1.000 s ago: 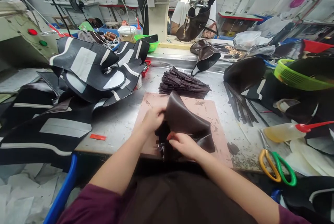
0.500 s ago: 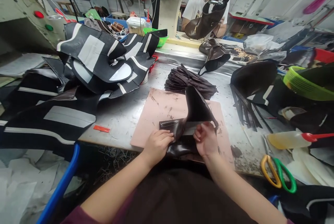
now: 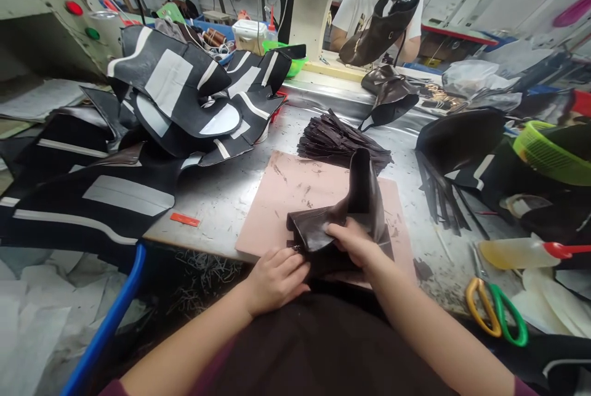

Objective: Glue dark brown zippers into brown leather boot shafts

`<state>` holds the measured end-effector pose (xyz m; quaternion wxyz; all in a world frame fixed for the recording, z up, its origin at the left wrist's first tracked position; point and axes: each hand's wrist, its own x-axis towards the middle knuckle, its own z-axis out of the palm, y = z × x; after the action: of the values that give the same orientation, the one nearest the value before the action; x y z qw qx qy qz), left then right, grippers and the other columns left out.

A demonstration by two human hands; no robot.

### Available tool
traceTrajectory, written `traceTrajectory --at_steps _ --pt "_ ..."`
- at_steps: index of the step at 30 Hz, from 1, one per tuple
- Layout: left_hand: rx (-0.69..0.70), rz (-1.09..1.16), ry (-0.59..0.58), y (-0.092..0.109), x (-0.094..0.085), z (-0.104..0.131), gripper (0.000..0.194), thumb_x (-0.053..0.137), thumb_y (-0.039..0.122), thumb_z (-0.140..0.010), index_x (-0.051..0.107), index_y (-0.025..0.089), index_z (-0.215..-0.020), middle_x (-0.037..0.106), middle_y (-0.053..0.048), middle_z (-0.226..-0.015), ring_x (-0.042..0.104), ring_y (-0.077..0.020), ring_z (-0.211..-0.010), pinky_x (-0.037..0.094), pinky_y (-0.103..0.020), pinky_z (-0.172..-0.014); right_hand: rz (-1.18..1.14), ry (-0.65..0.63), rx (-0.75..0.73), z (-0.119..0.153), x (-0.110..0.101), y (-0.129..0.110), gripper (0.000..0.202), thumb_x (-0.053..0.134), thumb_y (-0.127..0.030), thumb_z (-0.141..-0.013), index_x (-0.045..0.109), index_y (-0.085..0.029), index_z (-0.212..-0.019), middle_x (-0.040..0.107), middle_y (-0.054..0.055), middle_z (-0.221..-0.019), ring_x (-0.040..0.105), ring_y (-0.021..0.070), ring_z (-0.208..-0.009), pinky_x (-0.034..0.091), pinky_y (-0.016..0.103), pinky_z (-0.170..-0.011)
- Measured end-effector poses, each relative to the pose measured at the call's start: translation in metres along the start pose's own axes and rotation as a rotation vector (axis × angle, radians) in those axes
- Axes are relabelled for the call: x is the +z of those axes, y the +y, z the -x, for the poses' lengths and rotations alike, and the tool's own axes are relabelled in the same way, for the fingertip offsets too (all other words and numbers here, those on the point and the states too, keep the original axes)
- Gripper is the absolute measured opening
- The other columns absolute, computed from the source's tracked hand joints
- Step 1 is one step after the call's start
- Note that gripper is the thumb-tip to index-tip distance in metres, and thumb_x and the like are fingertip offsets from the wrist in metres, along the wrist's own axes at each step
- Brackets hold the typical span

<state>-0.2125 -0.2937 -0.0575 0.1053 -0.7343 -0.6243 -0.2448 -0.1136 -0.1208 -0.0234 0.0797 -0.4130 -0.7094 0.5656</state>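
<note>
A dark brown leather boot upper [image 3: 321,233] lies on a pink board [image 3: 263,208], its shaft opening tipped up and away from me. My right hand [image 3: 355,243] grips it near the middle, thumb on top of the leather and the other fingers tucked out of sight. At the near left edge of the upper, my left hand [image 3: 279,279] is closed, its curled fingertips at a small dark piece I cannot make out. Just beyond the board is a pile of dark brown leather strips [image 3: 341,140].
Black boot pieces with white strips [image 3: 170,85] are heaped on the left. To the right lie scissors [image 3: 496,313], a glue bottle [image 3: 517,253] and a green basket [image 3: 549,153]. An orange-red piece [image 3: 184,219] lies near the front edge. Behind a sewing machine [image 3: 314,8] sits another person [image 3: 351,11].
The upper has been turned, its shaft now standing more upright. My right hand has moved left onto the leather, and my left hand has dropped to the near edge. The camera view shifted slightly.
</note>
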Motion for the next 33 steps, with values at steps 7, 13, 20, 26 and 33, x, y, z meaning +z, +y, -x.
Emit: traceTrajectory --at_steps 7,13,20,26,33 --pt "0.002 -0.109 0.076 0.005 0.007 0.005 0.017 0.054 0.028 -0.081 0.059 0.02 -0.095 0.062 -0.004 -0.095 0.054 -0.0228 -0.097 0.041 -0.034 -0.079 -0.13 -0.098 0.238 0.01 0.012 -0.008 0.018 0.063 -0.027 -0.056 0.049 -0.017 -0.051 0.046 -0.004 -0.042 0.04 0.007 -0.039 0.029 0.02 -0.039" --pt "-0.077 -0.135 0.046 0.011 0.011 0.011 0.025 0.053 0.03 -0.082 0.058 0.016 -0.103 0.062 -0.006 -0.102 0.054 -0.0231 -0.099 0.04 -0.033 -0.078 0.168 0.036 0.348 0.022 0.023 -0.018 0.029 0.063 -0.033 -0.066 0.052 -0.018 -0.044 0.048 -0.002 -0.04 0.047 0.0107 -0.04 0.034 0.023 -0.042" --pt "-0.085 -0.185 0.024 0.013 0.01 0.011 0.024 0.054 0.029 -0.081 0.059 0.017 -0.101 0.062 -0.005 -0.1 0.054 -0.0232 -0.098 0.039 -0.033 -0.077 0.255 0.028 0.338 0.021 0.024 -0.025 0.031 0.062 -0.029 -0.068 0.051 -0.019 -0.041 0.053 -0.001 -0.04 0.052 0.0126 -0.041 0.038 0.023 -0.044" --pt "-0.098 -0.245 0.03 0.017 0.01 0.012 0.023 0.055 0.029 -0.081 0.06 0.019 -0.1 0.063 -0.005 -0.101 0.055 -0.0239 -0.097 0.038 -0.034 -0.075 0.276 0.058 0.194 0.017 0.026 -0.011 0.023 0.061 -0.03 -0.066 0.057 -0.019 -0.046 0.057 0.002 -0.042 0.061 0.0189 -0.051 0.043 0.025 -0.047" --pt "-0.111 -0.261 0.06 0.019 0.012 0.01 0.023 0.057 0.028 -0.079 0.06 0.018 -0.099 0.064 -0.005 -0.099 0.056 -0.024 -0.095 0.038 -0.034 -0.075 0.306 0.092 0.148 0.016 0.028 -0.01 0.015 0.06 -0.03 -0.065 0.062 -0.02 -0.055 0.06 0.003 -0.045 0.065 0.0225 -0.061 0.047 0.026 -0.054"
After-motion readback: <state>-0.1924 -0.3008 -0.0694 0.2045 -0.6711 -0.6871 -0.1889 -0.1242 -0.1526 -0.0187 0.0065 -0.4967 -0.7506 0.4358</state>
